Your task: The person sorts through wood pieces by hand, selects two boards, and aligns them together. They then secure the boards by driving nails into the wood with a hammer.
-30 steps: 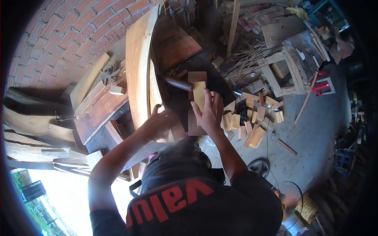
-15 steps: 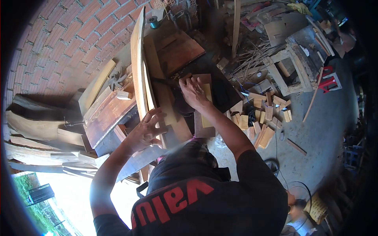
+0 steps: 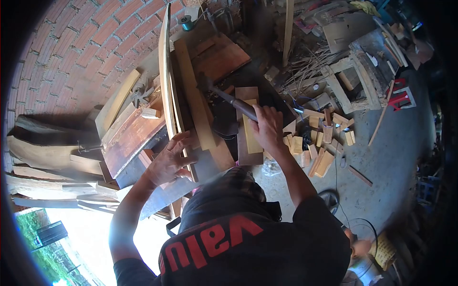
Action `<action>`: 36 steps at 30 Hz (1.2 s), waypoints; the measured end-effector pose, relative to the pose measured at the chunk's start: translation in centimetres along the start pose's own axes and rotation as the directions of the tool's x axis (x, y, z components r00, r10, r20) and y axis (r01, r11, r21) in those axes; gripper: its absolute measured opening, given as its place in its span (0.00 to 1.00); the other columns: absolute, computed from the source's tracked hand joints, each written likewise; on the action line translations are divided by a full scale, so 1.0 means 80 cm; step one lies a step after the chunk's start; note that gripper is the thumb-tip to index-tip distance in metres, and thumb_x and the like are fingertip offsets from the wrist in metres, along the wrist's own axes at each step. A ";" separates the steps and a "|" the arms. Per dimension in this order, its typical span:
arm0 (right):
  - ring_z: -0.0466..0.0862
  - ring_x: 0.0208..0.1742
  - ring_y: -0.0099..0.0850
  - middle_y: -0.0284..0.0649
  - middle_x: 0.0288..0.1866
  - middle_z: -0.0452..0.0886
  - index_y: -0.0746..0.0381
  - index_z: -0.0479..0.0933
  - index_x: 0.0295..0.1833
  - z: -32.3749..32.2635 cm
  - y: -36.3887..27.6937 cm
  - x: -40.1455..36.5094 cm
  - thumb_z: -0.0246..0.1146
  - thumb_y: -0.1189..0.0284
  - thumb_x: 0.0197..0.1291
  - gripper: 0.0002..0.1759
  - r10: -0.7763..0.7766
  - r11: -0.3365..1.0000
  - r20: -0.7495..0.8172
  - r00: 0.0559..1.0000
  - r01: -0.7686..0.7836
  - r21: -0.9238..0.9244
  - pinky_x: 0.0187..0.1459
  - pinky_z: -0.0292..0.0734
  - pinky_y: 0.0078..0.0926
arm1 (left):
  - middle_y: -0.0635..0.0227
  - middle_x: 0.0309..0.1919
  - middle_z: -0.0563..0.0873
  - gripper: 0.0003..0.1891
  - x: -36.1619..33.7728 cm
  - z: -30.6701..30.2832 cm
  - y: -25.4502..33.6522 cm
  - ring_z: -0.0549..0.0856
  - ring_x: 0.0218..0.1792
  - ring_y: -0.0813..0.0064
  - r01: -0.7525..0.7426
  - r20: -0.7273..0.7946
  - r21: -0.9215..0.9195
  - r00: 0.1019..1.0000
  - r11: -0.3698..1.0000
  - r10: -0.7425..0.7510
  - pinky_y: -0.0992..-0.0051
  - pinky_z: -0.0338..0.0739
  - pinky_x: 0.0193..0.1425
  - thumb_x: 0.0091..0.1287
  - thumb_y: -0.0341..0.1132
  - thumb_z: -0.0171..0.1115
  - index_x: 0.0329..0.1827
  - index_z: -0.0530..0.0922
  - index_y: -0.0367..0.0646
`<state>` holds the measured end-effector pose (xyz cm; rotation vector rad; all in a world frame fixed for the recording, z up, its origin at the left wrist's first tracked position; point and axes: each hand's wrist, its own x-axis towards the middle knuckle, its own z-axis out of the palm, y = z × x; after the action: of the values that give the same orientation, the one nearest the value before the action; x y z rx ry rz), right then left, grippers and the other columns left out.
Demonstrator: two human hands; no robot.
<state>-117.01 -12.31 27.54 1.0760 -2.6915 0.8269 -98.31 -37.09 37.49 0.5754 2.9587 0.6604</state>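
Observation:
My right hand [image 3: 268, 128] grips the dark wooden handle of a hammer [image 3: 228, 98], whose head points up and left over the bench. Below the hand lies a pale wood strip [image 3: 250, 133] on a darker brown board [image 3: 247, 143]. My left hand [image 3: 169, 159] rests with fingers spread against the lower end of tall planks [image 3: 168, 81] standing on edge. A thicker pale plank [image 3: 195, 100] leans beside them.
A brick wall [image 3: 81, 52] is at the left. A reddish board [image 3: 129, 138] and pale offcuts lie by the bench. Several small wood blocks [image 3: 315, 143] litter the concrete floor [image 3: 381, 162] at right. Scrap timber and a red stool [image 3: 400, 97] crowd the far side.
My right hand reached up to the hammer, took its handle and drew back toward me with it. The left hand slid down the standing planks, which turned more edge-on.

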 end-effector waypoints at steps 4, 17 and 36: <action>0.77 0.43 0.42 0.44 0.40 0.77 0.63 0.71 0.57 -0.005 0.014 -0.022 0.66 0.66 0.55 0.24 0.111 0.994 -0.073 0.991 -0.110 0.019 0.43 0.67 0.43 | 0.59 0.61 0.70 0.29 -0.008 -0.002 -0.003 0.67 0.68 0.51 0.023 0.004 0.014 1.000 1.000 -0.023 0.56 0.73 0.66 0.20 0.40 0.76 0.35 0.86 0.46; 0.77 0.45 0.51 0.55 0.42 0.76 0.66 0.58 0.70 0.064 -0.073 0.042 0.58 0.69 0.65 0.31 0.322 0.918 0.007 0.947 -0.314 0.243 0.51 0.71 0.47 | 0.60 0.61 0.71 0.25 -0.025 0.000 -0.011 0.66 0.69 0.52 0.041 0.019 0.017 0.999 0.999 -0.041 0.59 0.75 0.64 0.30 0.46 0.74 0.37 0.84 0.50; 0.70 0.52 0.49 0.54 0.51 0.69 0.65 0.63 0.68 0.144 -0.132 0.052 0.64 0.66 0.55 0.36 0.109 0.993 -0.008 0.994 -0.109 0.052 0.52 0.67 0.45 | 0.57 0.68 0.65 0.27 -0.036 0.020 -0.028 0.67 0.68 0.52 -0.047 -0.081 0.026 0.995 0.999 0.049 0.59 0.76 0.63 0.28 0.42 0.74 0.37 0.86 0.45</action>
<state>-112.07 -27.26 23.79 0.9386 -2.7553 0.9225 -96.18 -39.37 35.00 0.6384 3.0415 0.6692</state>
